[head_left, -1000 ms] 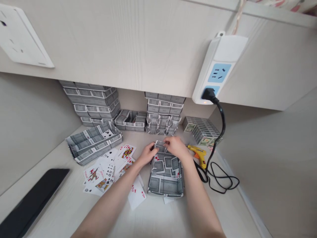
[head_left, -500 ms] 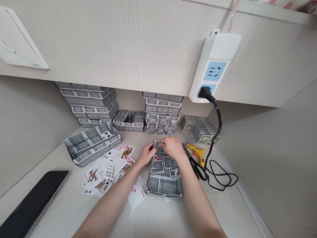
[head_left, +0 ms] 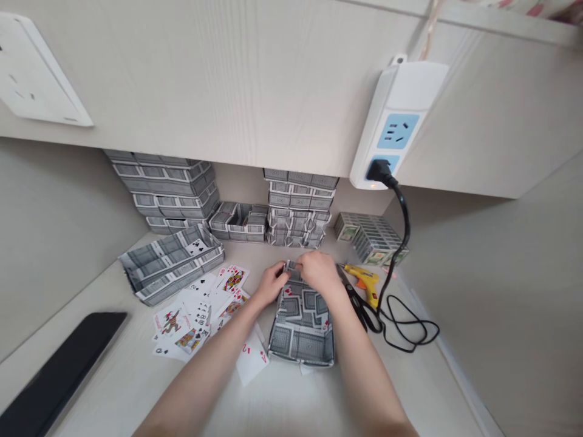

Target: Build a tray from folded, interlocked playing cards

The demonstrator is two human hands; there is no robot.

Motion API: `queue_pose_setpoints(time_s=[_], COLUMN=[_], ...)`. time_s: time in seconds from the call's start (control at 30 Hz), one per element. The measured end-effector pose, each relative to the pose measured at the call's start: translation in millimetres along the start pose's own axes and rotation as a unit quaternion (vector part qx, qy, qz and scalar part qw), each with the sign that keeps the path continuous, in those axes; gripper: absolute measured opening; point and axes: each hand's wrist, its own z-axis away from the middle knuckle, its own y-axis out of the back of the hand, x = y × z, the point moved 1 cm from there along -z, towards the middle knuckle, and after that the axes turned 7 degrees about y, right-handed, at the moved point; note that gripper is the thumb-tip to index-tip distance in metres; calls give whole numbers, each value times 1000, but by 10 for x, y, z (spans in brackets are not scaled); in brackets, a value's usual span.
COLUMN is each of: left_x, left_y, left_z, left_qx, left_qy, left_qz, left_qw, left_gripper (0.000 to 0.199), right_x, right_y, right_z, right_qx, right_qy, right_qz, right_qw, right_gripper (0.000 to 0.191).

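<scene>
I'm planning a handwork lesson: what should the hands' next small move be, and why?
Perhaps press the far end of the box together: the left hand and right hand are both there, while the glue gun lies aside, in neither hand.

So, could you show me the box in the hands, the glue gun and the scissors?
Box (head_left: 300, 346): head view, its near end, inside.
Glue gun (head_left: 368, 280): head view, its yellow body.
Scissors (head_left: 354, 297): head view, the black handles.
</scene>
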Motion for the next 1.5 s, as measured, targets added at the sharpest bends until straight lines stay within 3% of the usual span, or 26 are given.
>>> queue_pose_setpoints(time_s=[0.43,0.63,0.9,1.07,1.5], left_x=[35,35,5,15,21], left_y=[-25,-43,-45,-53,-48], left_z=[25,26,25,33,32], left_qx=[16,7,14,13,5], left_qy=[-2,0,5,0,0], left_qz=[-32,3,-5,-2,25], left_qw=[999,1000,1000,1000,1000], left_gripper=[13,15,19,20,21], right_x=[-88,-43,74,114,56], right_y=[18,-17,-79,-104,-39], right_z=[25,-2,-26,-43,-3], right_qx=[1,-3,7,11,6], right_qy=[17,18,34,44,47], right_qz=[30,20,-105,-130,-56], right_qw=[999,1000,994,990,997], right_gripper=[27,25,22,21,25])
